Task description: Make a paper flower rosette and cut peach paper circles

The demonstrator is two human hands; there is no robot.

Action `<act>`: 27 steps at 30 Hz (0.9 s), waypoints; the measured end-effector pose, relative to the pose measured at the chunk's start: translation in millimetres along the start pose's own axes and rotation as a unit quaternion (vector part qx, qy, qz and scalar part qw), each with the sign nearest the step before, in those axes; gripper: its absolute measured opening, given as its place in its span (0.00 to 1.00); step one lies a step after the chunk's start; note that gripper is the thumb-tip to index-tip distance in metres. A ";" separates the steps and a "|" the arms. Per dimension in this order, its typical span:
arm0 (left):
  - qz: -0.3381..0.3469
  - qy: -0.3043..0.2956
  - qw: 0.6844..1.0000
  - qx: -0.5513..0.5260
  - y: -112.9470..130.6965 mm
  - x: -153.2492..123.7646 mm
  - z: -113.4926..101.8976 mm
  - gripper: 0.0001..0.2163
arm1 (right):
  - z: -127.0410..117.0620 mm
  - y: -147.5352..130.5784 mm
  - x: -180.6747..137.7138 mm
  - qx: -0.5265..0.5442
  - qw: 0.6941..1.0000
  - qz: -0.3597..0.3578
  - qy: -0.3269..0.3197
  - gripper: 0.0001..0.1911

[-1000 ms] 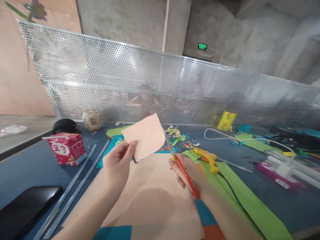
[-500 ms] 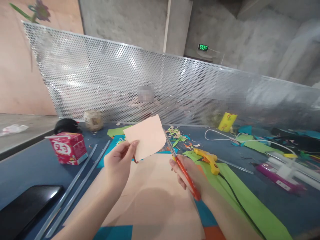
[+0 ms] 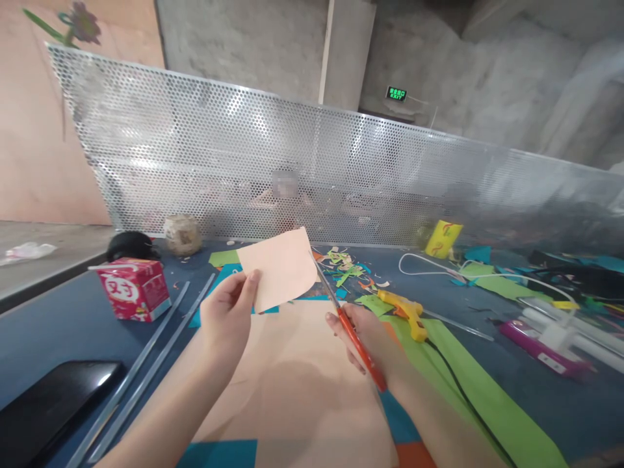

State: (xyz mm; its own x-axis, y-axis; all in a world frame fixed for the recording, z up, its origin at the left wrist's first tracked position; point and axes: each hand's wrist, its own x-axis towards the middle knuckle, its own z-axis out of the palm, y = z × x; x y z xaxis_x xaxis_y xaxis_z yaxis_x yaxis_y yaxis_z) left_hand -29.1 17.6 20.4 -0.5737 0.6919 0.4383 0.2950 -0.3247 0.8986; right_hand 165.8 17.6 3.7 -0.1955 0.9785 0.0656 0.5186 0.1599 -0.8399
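Note:
Pinched between the thumb and fingers of my left hand (image 3: pixel 228 311) is a piece of pale peach paper (image 3: pixel 280 268), raised above the table with one rounded corner at its lower right. My right hand (image 3: pixel 363 335) grips orange-handled scissors (image 3: pixel 353 338). Their blades point up and away, along the paper's right edge; whether they touch it I cannot tell. Below both hands lies a large peach sheet (image 3: pixel 292 370) on top of blue and orange sheets.
Behind the paper are coloured scraps (image 3: pixel 344 266). To the right lie a yellow glue gun (image 3: pixel 407 312), green sheet (image 3: pixel 468 370) and purple power strip (image 3: pixel 546 348). On the left are a pink box (image 3: pixel 134 289), clear glue sticks (image 3: pixel 160 364) and black phone (image 3: pixel 58 403). A perforated metal screen (image 3: pixel 219 149) stands behind.
The paper and my left hand have shifted slightly left. The scissors have moved a little left and down, with their blades closer together along the paper's edge.

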 end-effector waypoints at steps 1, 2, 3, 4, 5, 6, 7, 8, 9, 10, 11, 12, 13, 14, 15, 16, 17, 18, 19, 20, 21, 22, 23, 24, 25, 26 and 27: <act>0.000 0.001 1.000 0.007 0.5 0.0 -0.3 0.10 | 0.0 -0.3 -0.1 0.002 1.000 0.000 -0.002 0.19; 0.001 0.000 1.000 0.013 0.8 0.0 -0.5 0.11 | -0.1 -0.5 -0.2 0.006 1.000 -0.001 -0.005 0.19; 0.002 0.000 1.000 0.016 0.9 -0.1 -0.6 0.11 | -0.3 -0.5 -0.2 0.012 1.000 -0.001 -0.009 0.19; 0.004 -0.001 1.000 0.017 0.7 -0.1 -0.6 0.11 | -0.5 -0.4 -0.3 0.017 1.000 -0.001 -0.014 0.19; 0.006 -0.004 1.000 0.016 0.4 -0.1 -0.7 0.11 | -0.9 -0.2 -0.3 0.021 1.000 0.000 -0.018 0.19; 0.009 -0.007 1.000 0.017 0.0 -0.2 -0.8 0.11 | -1.4 -0.1 -0.3 0.021 1.000 0.002 -0.022 0.19; 0.011 -0.010 1.000 0.019 -0.4 -0.4 -1.0 0.11 | -1.9 -0.1 -0.2 0.021 0.999 0.005 -0.026 0.19; 0.014 -0.012 1.000 0.021 -0.7 -0.5 -1.3 0.11 | -2.4 -0.2 -0.1 0.020 0.999 0.007 -0.029 0.19; 0.016 -0.013 0.999 0.024 -0.8 -0.5 -1.6 0.11 | -2.8 -0.5 0.1 0.020 0.999 0.008 -0.031 0.19; 0.018 -0.014 0.999 0.026 -0.7 -0.6 -2.0 0.11 | -3.0 -0.8 0.1 0.021 0.999 0.009 -0.035 0.19; 0.019 -0.014 0.999 0.027 -0.2 -0.6 -2.2 0.11 | -3.2 -1.3 0.0 0.023 0.999 0.012 -0.039 0.19; 0.018 -0.013 0.999 0.027 0.5 -0.5 -2.4 0.11 | -3.1 -1.8 -0.2 0.027 0.998 0.016 -0.045 0.19; 0.015 -0.012 0.999 0.025 1.5 -0.5 -2.5 0.11 | -3.0 -2.4 -0.6 0.034 0.998 0.022 -0.053 0.19; 0.011 -0.011 1.000 0.023 2.6 -0.6 -2.3 0.11 | -2.8 -2.8 -1.1 0.041 0.997 0.028 -0.061 0.19; 0.006 -0.010 1.000 0.021 3.8 -0.7 -2.1 0.11 | -2.6 -3.2 -1.6 0.049 0.996 0.033 -0.067 0.19; 0.002 -0.009 1.000 0.020 4.9 -0.8 -1.8 0.11 | -2.4 -3.5 -2.1 0.055 0.995 0.036 -0.070 0.19; 0.002 -0.008 1.000 0.019 5.7 -0.9 -1.6 0.11 | -2.2 -3.6 -2.5 0.058 0.995 0.037 -0.071 0.19; 0.005 -0.008 1.000 0.019 6.3 -1.0 -1.4 0.11 | -2.1 -3.4 -2.6 0.059 0.995 0.037 -0.069 0.19; 0.008 -0.007 1.000 0.020 6.6 -1.1 -1.3 0.11 | -2.0 -3.1 -2.4 0.060 0.995 0.036 -0.067 0.19; 0.011 -0.008 1.000 0.024 6.7 -1.2 -1.3 0.11 | -2.0 -2.6 -2.1 0.062 0.995 0.037 -0.064 0.19; 0.013 -0.009 1.000 0.026 6.7 -1.2 -1.3 0.10 | -2.0 -2.0 -1.5 0.065 0.995 0.038 -0.063 0.19; 0.014 -0.011 0.999 0.027 6.6 -1.1 -1.4 0.10 | -2.1 -1.5 -1.0 0.067 0.995 0.040 -0.063 0.19; 0.013 -0.013 0.999 0.026 6.5 -1.0 -1.6 0.10 | -2.2 -1.1 -0.4 0.069 0.995 0.042 -0.064 0.19; 0.010 -0.016 1.000 0.024 6.4 -0.9 -1.7 0.10 | -2.4 -1.0 -0.1 0.067 0.995 0.043 -0.064 0.20; 0.008 -0.017 1.000 0.020 6.4 -0.7 -1.9 0.10 | -2.6 -1.1 0.1 0.065 0.995 0.044 -0.066 0.20; 0.006 -0.017 1.000 0.017 6.4 -0.5 -2.0 0.10 | -2.7 -1.5 0.0 0.062 0.995 0.044 -0.066 0.20; 0.005 -0.017 1.000 0.015 6.5 -0.3 -2.1 0.10 | -2.9 -2.1 -0.2 0.060 0.995 0.044 -0.068 0.20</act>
State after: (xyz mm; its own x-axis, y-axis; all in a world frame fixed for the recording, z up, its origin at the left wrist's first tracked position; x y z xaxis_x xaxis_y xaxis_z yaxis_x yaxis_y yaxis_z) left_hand -28.6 14.0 26.2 -0.5452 0.7100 0.4457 0.3232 -0.3126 0.8932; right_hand 167.2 17.4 7.0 -0.2688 0.9601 -0.0777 0.4374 0.0498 -0.8979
